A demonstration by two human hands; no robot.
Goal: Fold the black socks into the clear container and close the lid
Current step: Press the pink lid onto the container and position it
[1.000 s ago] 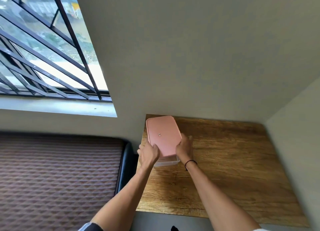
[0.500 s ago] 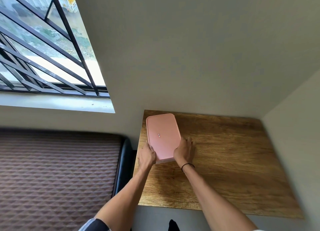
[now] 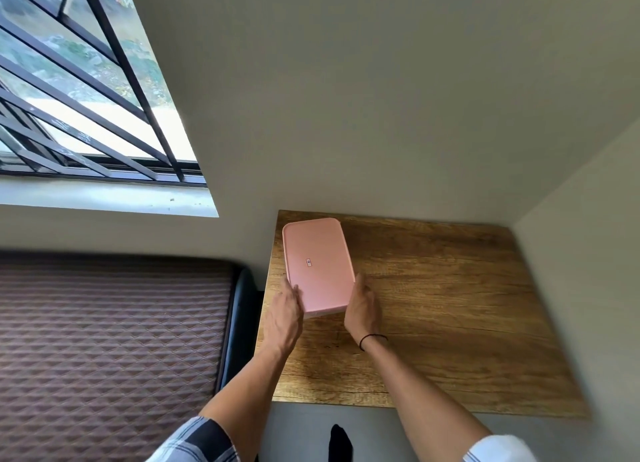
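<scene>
**A:** Pink lid [image 3: 317, 264] sits flat on the container, covering its whole top. Container stands at the far left corner of the wooden table [image 3: 450, 305], long axis running away from the person and close to the wall. Only a thin pale strip of the container's wall [image 3: 323, 312] shows under the near edge of the lid.

**B:** Hands?

**A:** Left hand [image 3: 284, 314] is against the near left edge of the lid, thumb lying on the top face, fingers curled down the side. Right hand [image 3: 362, 307] is pressed to the near right edge, fingers narrow and together, running along the side. Both hands clasp the box between them. A black band [image 3: 372, 340] circles the right wrist.

**B:** Socks?

**A:** Cannot tell; the lid hides the inside. One dark shape [image 3: 340, 442] shows at the bottom edge below the table, too cut off to name.

**B:** Surroundings?

**A:** Quilted brown mattress [image 3: 104, 357] left of the table, just beside it. Barred window [image 3: 86, 98] above the mattress. Plain wall behind the table. Small label [image 3: 309, 262] near the middle of the lid, unreadable.
</scene>
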